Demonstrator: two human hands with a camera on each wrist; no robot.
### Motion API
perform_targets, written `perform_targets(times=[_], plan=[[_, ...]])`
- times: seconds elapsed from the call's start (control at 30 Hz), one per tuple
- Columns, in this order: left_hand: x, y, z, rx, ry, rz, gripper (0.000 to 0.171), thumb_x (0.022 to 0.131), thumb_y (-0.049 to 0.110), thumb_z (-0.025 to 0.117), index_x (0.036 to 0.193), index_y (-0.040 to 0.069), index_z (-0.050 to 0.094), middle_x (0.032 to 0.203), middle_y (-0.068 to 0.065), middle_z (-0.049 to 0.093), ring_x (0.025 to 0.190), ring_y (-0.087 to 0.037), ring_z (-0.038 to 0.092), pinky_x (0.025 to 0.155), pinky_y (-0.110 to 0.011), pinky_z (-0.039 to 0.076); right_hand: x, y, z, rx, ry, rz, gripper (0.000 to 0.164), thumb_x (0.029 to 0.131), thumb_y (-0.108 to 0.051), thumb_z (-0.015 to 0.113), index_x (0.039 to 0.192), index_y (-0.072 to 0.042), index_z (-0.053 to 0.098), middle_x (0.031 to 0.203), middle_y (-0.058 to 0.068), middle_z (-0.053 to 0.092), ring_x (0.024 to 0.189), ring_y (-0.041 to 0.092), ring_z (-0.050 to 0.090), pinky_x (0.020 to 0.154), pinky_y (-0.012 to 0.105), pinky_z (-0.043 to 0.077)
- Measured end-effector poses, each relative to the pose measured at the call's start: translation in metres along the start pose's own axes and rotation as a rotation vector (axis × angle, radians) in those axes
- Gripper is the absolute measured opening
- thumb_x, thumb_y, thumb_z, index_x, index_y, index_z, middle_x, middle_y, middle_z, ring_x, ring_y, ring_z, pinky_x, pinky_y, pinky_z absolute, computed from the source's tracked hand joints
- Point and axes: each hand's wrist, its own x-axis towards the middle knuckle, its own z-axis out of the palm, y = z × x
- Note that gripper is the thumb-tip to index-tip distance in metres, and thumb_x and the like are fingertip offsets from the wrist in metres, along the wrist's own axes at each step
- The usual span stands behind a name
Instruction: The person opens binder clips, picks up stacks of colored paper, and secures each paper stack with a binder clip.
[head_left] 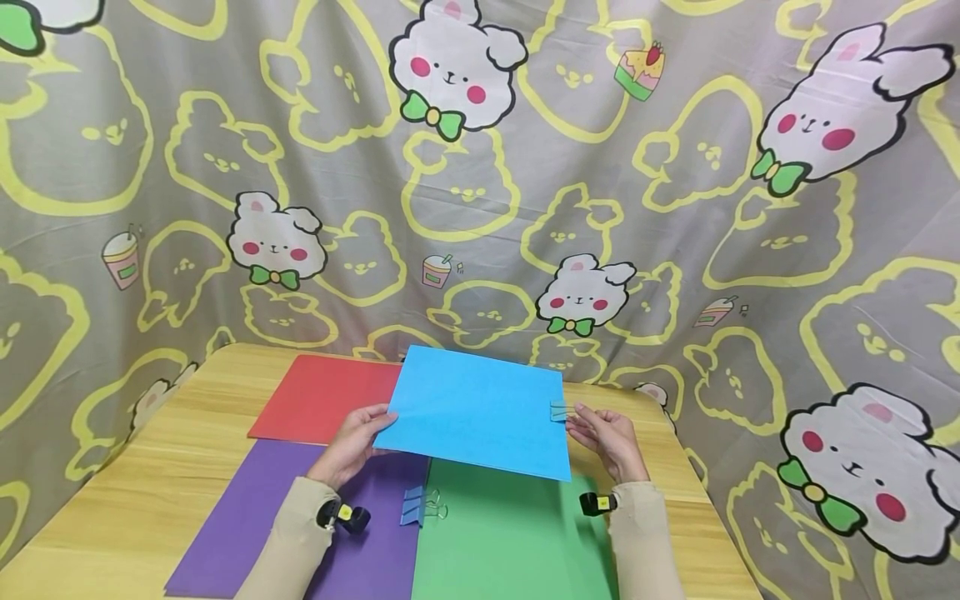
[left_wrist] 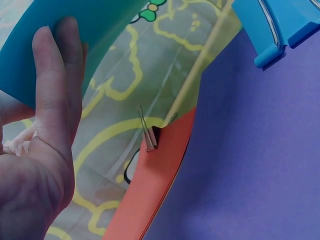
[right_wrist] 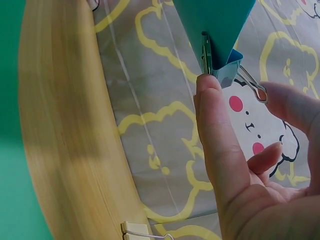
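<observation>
**Blue sheet (head_left: 476, 408): up in both hands, right-edge clip being worked**

Step in hand, my read: handling the blue binder clip (head_left: 558, 411) at the sheet's right edge. Going on or coming off, can't tell from this.

Next move calls for an even squeeze on both wire handles, with the left side held steady so the edge doesn't skew in the clip. Risk: the sheet looks thin enough to flex if the left grip slackens.

Position: sheet is held above the desk (head_left: 697, 475), tilted, over the far part of the green sheet (head_left: 495, 533), and hides the right part of the red sheet (head_left: 322, 396) from the head view. One layer or several, can't tell.

Left hand (head_left: 356, 437): pinches the sheet's left edge near its near corner, thumb on top, fingers underneath.

Right hand (head_left: 611, 437): no contact with the sheet itself that I can see. Thumb and index are moderately apart, one on each clip handle; sheet edge sits just left of the fingertips, in the clip.

Around it: purple sheet (head_left: 240, 500) lies near left, another blue clip (head_left: 411, 507) on its right edge, handles over the green.
</observation>
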Motion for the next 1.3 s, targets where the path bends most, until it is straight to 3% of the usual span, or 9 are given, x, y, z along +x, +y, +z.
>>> perform_targets(times=[0.13, 0.4, 0.63, 0.9, 1.03, 1.17, 1.3], plan=[[0.0004, -0.0008, 0.0004, 0.002, 0.014, -0.007, 0.059, 0.101, 0.021, 0.054, 0.146, -0.008, 0.03, 0.1, 0.009, 0.063, 0.085, -0.003, 0.065, 0.086, -0.04, 0.053, -0.0003, -0.0002, 0.0007, 0.002, 0.003, -0.004, 0.031, 0.089, -0.022, 0.074, 0.084, -0.009, 0.047, 0.087, 0.006, 0.076, 0.084, 0.02, 0.075, 0.083, 0.032, 0.059], [0.0, 0.0012, 0.0005, 0.039, 0.046, -0.007, 0.061, 0.101, 0.022, 0.055, 0.148, -0.008, 0.03, 0.134, -0.009, 0.05, 0.104, 0.001, 0.055, 0.089, -0.042, 0.054, 0.0002, 0.0011, 0.0007, 0.024, 0.012, -0.015, 0.032, 0.089, -0.018, 0.074, 0.084, -0.01, 0.043, 0.087, 0.003, 0.076, 0.084, 0.019, 0.075, 0.083, 0.032, 0.059], [-0.0007, 0.0019, 0.0022, 0.006, 0.047, -0.017, 0.057, 0.1, 0.021, 0.056, 0.145, -0.007, 0.034, 0.109, 0.003, 0.061, 0.092, -0.003, 0.062, 0.088, -0.042, 0.054, -0.0006, 0.0015, 0.0014, 0.037, 0.011, -0.026, 0.034, 0.089, -0.016, 0.073, 0.083, -0.01, 0.041, 0.086, 0.003, 0.076, 0.085, 0.02, 0.076, 0.084, 0.032, 0.059], [-0.0017, 0.0019, -0.0004, 0.004, 0.02, -0.006, 0.061, 0.101, 0.022, 0.055, 0.147, -0.008, 0.031, 0.106, 0.008, 0.063, 0.09, -0.001, 0.063, 0.087, -0.04, 0.054, -0.001, 0.0014, 0.0032, 0.063, 0.013, -0.039, 0.039, 0.089, -0.012, 0.072, 0.079, -0.012, 0.035, 0.084, 0.003, 0.076, 0.085, 0.02, 0.076, 0.083, 0.031, 0.059], [-0.002, 0.0024, -0.001, 0.003, 0.002, -0.004, 0.061, 0.102, 0.023, 0.054, 0.148, -0.008, 0.029, 0.104, 0.008, 0.065, 0.089, -0.003, 0.065, 0.086, -0.039, 0.054, -0.0003, 0.0021, 0.0024, 0.057, 0.005, -0.028, 0.035, 0.09, -0.015, 0.072, 0.086, -0.01, 0.037, 0.087, 0.003, 0.076, 0.088, 0.021, 0.075, 0.085, 0.032, 0.059], [-0.0024, 0.0028, 0.0003, 0.019, 0.031, -0.005, 0.064, 0.101, 0.023, 0.055, 0.149, -0.008, 0.026, 0.133, -0.011, 0.056, 0.099, 0.002, 0.059, 0.088, -0.04, 0.053, 0.0004, 0.0025, 0.0027, 0.032, 0.004, -0.012, 0.032, 0.091, -0.021, 0.071, 0.1, -0.004, 0.045, 0.092, 0.006, 0.074, 0.087, 0.019, 0.075, 0.086, 0.031, 0.058], [-0.002, 0.0022, 0.0009, 0.025, 0.029, 0.0, 0.066, 0.102, 0.023, 0.054, 0.15, -0.01, 0.023, 0.146, -0.018, 0.043, 0.105, 0.004, 0.055, 0.088, -0.039, 0.054, 0.0007, 0.0015, 0.0035, -0.03, -0.005, -0.007, 0.054, 0.093, -0.031, 0.069, 0.127, 0.005, 0.048, 0.099, 0.009, 0.071, 0.084, 0.015, 0.074, 0.084, 0.029, 0.059]])
